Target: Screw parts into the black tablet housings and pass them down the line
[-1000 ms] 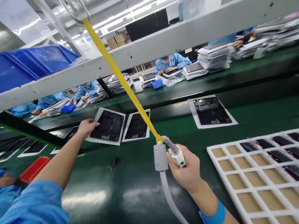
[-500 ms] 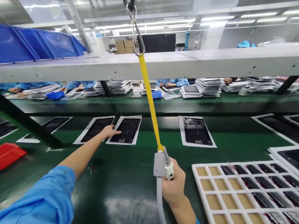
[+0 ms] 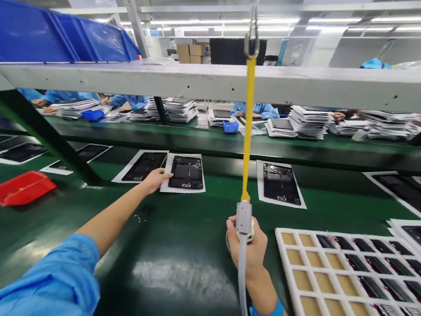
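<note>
My left hand [image 3: 153, 181] reaches forward and pinches the left edge of a black tablet housing [image 3: 187, 172], which lies on a white sheet [image 3: 171, 188]. The thumb rests on top at the edge; the fingertips are partly hidden. My right hand [image 3: 251, 246] is wrapped round what looks like an electric screwdriver [image 3: 243, 218], upright, with a grey top block and cable. Most of its body is hidden in the fist. A yellow strap [image 3: 247, 126] holds it from above. Another tablet housing [image 3: 144, 167] lies left of my left hand, and one more [image 3: 281, 184] lies to the right.
A white divided tray [image 3: 302, 300] of black parts stands at the right. At the left are a red bin [image 3: 22, 188] and a slanting green post [image 3: 46, 131]. Tiny loose pieces [image 3: 139, 218] lie on the green surface [image 3: 186, 241]. Co-workers sit behind a white shelf [image 3: 203, 87].
The view has turned and tilted downward. The screwdriver and strap now hang more upright. My left hand has shifted from over the housing to its left edge. A co-worker's sleeve has appeared at far left.
</note>
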The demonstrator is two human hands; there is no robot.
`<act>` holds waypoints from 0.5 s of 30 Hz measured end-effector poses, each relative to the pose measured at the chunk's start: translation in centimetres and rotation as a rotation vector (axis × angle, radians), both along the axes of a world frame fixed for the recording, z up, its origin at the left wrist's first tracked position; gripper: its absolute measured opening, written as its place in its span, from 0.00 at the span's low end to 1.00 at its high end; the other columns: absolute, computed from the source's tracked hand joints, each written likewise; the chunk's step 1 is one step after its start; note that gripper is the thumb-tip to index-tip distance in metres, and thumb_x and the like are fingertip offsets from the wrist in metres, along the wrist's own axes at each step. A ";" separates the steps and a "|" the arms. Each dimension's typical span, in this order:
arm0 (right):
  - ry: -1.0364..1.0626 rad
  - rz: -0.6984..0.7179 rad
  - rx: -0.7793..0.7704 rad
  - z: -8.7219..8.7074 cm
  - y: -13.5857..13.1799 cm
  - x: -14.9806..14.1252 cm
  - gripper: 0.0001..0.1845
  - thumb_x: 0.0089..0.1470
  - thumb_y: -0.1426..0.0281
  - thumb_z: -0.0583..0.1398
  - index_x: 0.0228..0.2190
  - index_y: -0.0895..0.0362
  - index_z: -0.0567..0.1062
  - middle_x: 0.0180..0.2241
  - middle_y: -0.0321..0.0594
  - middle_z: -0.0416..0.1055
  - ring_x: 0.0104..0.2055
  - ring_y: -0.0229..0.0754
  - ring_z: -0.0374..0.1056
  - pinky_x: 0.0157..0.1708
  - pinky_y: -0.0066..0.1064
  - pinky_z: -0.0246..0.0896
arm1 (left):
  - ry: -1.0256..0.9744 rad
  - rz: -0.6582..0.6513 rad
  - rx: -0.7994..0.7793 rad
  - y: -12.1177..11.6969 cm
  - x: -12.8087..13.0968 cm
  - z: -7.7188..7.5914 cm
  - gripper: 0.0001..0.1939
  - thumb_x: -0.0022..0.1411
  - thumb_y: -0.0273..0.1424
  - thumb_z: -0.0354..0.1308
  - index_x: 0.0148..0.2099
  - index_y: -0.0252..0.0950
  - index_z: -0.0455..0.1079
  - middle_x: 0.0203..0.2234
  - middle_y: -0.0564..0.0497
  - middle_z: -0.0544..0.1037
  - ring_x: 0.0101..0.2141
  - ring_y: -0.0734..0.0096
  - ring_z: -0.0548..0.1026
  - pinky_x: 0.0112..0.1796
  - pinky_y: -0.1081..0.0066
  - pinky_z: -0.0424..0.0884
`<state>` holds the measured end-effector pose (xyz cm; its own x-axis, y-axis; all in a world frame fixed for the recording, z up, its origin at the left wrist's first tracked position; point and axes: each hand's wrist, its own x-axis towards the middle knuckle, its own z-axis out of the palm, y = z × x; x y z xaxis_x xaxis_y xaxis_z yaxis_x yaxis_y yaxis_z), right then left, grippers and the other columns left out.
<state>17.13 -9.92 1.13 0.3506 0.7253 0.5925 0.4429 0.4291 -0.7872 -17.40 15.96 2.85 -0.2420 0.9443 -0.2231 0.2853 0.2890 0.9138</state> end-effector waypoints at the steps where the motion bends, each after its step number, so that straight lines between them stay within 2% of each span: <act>1: -0.011 -0.005 0.014 0.1 0.0 0.0 0.07 0.65 0.64 0.69 0.44 0.50 0.83 0.33 0.37 0.85 0.31 0.41 0.80 0.34 0.32 0.78 | -0.051 -0.009 -0.001 -0.9 0.0 0.1 0.20 0.59 0.27 0.75 0.52 0.37 0.76 0.33 0.50 0.84 0.30 0.64 0.82 0.33 0.68 0.80; 5: -0.035 -0.015 0.035 0.2 -0.4 0.2 0.10 0.64 0.65 0.69 0.47 0.52 0.84 0.37 0.39 0.87 0.34 0.43 0.84 0.37 0.32 0.81 | -0.194 -0.047 -0.014 -6.0 -0.6 0.5 0.32 0.58 0.26 0.76 0.63 0.38 0.72 0.40 0.46 0.87 0.34 0.60 0.86 0.40 0.61 0.86; 9: 0.030 0.040 0.003 0.0 -1.3 0.2 0.14 0.65 0.61 0.71 0.48 0.53 0.82 0.38 0.42 0.87 0.37 0.46 0.84 0.39 0.36 0.82 | -0.371 -0.206 -0.082 -14.2 -1.6 0.1 0.42 0.55 0.33 0.81 0.69 0.41 0.68 0.43 0.45 0.89 0.38 0.55 0.89 0.44 0.57 0.87; 13: 0.093 0.026 -0.040 -0.3 -1.8 -0.3 0.17 0.65 0.57 0.73 0.48 0.53 0.81 0.38 0.43 0.86 0.35 0.47 0.83 0.37 0.38 0.83 | -0.449 -0.382 -0.211 -22.8 -1.4 -1.7 0.50 0.56 0.45 0.84 0.74 0.47 0.65 0.45 0.45 0.89 0.38 0.54 0.89 0.42 0.58 0.86; 15: 0.113 0.014 -0.051 -0.5 -2.0 -0.6 0.17 0.66 0.57 0.73 0.49 0.53 0.81 0.37 0.43 0.86 0.35 0.47 0.83 0.36 0.39 0.84 | -0.438 -0.455 -0.251 -25.7 -1.4 -3.0 0.51 0.57 0.49 0.84 0.76 0.48 0.64 0.44 0.45 0.89 0.37 0.56 0.88 0.41 0.60 0.85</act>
<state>16.48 -11.90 0.65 0.4023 0.7587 0.5124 0.3446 0.3930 -0.8525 -18.77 -9.72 -0.12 0.3297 0.8374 -0.4359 0.0473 0.4465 0.8935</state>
